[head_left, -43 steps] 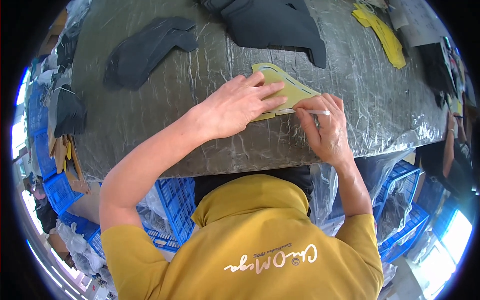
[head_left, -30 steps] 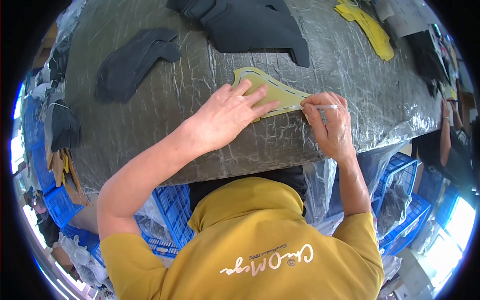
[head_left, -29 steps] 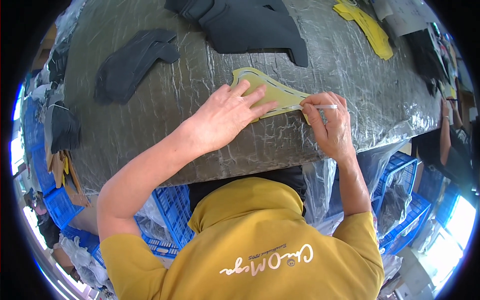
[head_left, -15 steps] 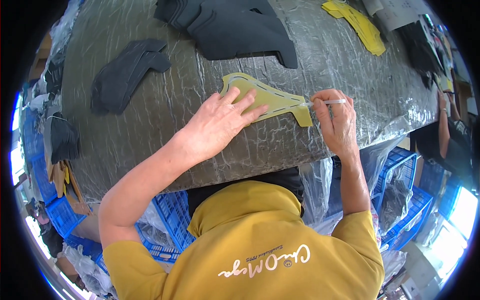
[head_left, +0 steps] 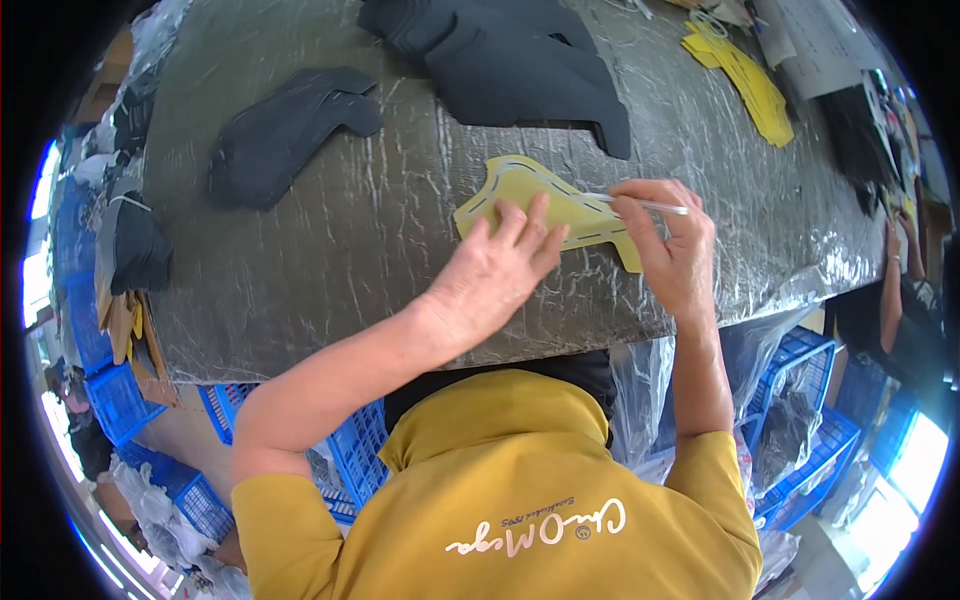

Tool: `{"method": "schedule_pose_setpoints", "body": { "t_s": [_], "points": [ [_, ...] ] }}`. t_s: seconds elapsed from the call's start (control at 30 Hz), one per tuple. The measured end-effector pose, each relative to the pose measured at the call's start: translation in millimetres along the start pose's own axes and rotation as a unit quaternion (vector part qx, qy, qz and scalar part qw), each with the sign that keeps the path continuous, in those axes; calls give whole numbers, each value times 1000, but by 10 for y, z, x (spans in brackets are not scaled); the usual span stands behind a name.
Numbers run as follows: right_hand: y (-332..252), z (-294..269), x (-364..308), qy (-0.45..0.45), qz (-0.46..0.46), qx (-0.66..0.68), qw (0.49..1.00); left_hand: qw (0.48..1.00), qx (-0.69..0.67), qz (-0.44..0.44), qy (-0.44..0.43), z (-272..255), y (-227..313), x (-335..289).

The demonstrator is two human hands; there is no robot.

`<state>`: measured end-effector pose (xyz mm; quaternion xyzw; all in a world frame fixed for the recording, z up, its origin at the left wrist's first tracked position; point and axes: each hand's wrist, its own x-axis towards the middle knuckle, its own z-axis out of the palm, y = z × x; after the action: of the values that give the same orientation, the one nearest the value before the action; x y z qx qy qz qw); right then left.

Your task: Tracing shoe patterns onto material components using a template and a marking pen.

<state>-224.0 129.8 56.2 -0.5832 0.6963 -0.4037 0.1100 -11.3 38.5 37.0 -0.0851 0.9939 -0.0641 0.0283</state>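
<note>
Template, yellow and slotted, lies flat on the table near its close edge; I see the left hand covering its lower middle, fingers spread and laid on it. The right hand is pinched round a white pen and hides some of the narrow right end; I can't make out whether the tip touches. Further off, a dark stack is cut off by my top edge, with a dark pile to its left and yellow pieces to its right. Below the table I get blue crates, partly blocked by the mustard shirt; crumpled plastic sits in one at right, its contents unclear to me. A co-worker's arm shows at far right, the hand too small to read
</note>
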Motion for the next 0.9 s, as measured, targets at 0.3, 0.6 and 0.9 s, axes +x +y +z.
{"method": "schedule_pose_setpoints", "body": {
  "t_s": [0.3, 0.6, 0.9],
  "points": [
    [-206, 555, 419, -146, -102, 44, 983, 995, 44, -66, 64, 234, 223, -8],
    [-222, 680, 500, -166, -161, 43, 972, 996, 9, -73, 55, 187, 197, -21],
    [-140, 606, 614, -168, -153, -19, 974, 993, 7, -86, 76, 218, 227, -24]
  ]
}}
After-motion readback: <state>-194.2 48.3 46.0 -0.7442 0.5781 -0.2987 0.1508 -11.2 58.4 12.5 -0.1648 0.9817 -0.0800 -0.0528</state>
